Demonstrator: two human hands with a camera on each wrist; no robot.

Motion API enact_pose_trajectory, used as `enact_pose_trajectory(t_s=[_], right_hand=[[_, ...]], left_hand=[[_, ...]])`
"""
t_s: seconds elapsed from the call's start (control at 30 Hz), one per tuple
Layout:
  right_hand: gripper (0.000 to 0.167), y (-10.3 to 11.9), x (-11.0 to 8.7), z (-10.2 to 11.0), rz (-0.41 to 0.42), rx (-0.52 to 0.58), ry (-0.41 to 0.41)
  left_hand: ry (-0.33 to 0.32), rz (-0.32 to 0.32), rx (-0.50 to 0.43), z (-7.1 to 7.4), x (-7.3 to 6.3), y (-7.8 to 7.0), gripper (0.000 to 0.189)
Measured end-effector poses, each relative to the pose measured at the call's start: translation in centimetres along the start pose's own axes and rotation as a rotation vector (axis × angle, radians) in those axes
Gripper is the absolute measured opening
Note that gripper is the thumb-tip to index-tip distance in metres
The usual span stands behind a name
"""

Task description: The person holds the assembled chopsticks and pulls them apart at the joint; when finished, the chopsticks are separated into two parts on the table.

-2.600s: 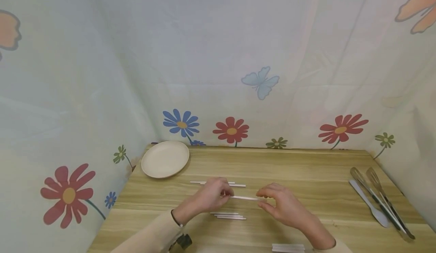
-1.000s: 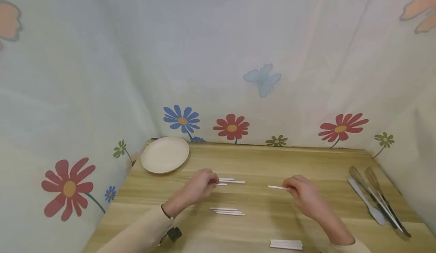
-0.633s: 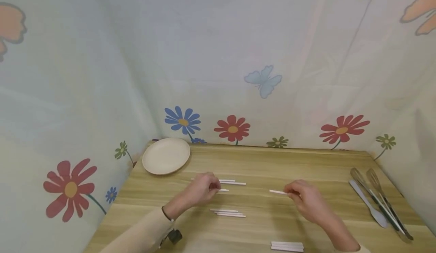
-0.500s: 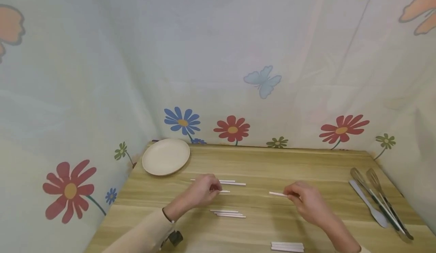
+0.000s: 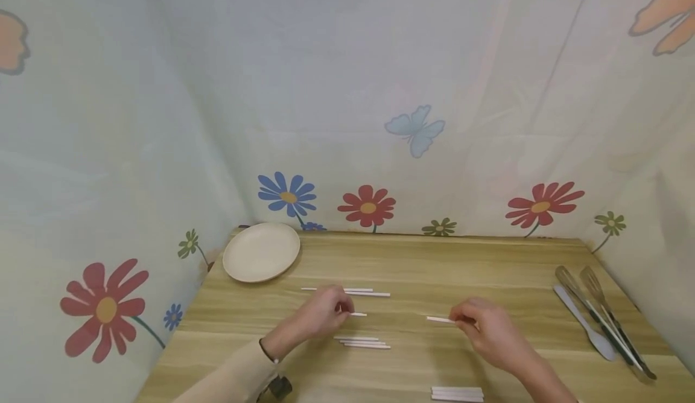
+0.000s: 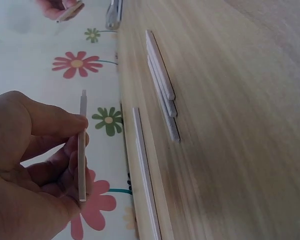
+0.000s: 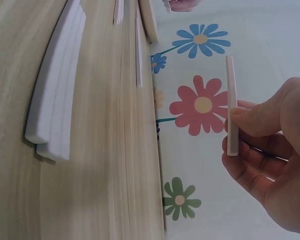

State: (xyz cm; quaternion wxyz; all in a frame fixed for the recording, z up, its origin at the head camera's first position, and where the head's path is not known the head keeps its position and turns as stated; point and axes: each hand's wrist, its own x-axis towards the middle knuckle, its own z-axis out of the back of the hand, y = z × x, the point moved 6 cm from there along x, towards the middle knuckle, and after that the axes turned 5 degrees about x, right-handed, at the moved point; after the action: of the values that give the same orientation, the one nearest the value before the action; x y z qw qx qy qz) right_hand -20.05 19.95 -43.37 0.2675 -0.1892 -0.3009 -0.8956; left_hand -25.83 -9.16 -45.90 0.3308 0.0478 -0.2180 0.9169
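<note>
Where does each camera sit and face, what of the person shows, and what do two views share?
Head: on the head, facing forward and down at the table; left hand, right hand and forearms show.
Left wrist: at that wrist, facing the left stick; left hand close, right hand at top left.
Right wrist: at that wrist, facing the right stick; right hand close, part of left hand at top.
Both wrist views share both hands, table and flowered backdrop.

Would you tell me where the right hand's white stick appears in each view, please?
Head: white stick, low, right of centre.
Left wrist: white stick, top, left of centre.
Right wrist: white stick, right of centre.
Shared landmark: head view's middle green flower, left wrist's larger green flower, right wrist's only green flower.
</note>
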Motion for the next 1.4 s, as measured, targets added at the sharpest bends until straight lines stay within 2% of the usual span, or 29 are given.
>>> enact_pose_trajectory(t_s=[0.23,0.33,0.57,0.9,1.23,1.4], right_hand=[[0.023,0.1,-0.8,0.0,-0.044,0.055,0.06],[0.022,0.2,-1.1,0.0,-0.039,0.059,0.066],[0.025,0.3,-1.6,0.0,-0.023,0.032,0.05],[0.028,0.7,-2.3,0.1,0.024,0.076,0.022],[0.03,0.8,-3.0,0.0,0.074,0.078,0.011],[0.03,0.8,-3.3,-0.2,0.069,0.105,0.032]], left_hand=[[0.008,-0.005,0.0,-0.4,0.0,0.0,0.009],[0.016,-0.012,0.0,-0.5,0.0,0.0,0.009],[0.028,-0.018,-0.009,-0.6,-0.2,-0.1,0.008],[0.061,0.014,-0.019,-1.1,-0.2,0.0,0.01],[0.06,-0.031,0.003,-1.5,-0.3,-0.3,0.008],[0.06,-0.034,0.009,-1.7,-0.3,-0.2,0.008]])
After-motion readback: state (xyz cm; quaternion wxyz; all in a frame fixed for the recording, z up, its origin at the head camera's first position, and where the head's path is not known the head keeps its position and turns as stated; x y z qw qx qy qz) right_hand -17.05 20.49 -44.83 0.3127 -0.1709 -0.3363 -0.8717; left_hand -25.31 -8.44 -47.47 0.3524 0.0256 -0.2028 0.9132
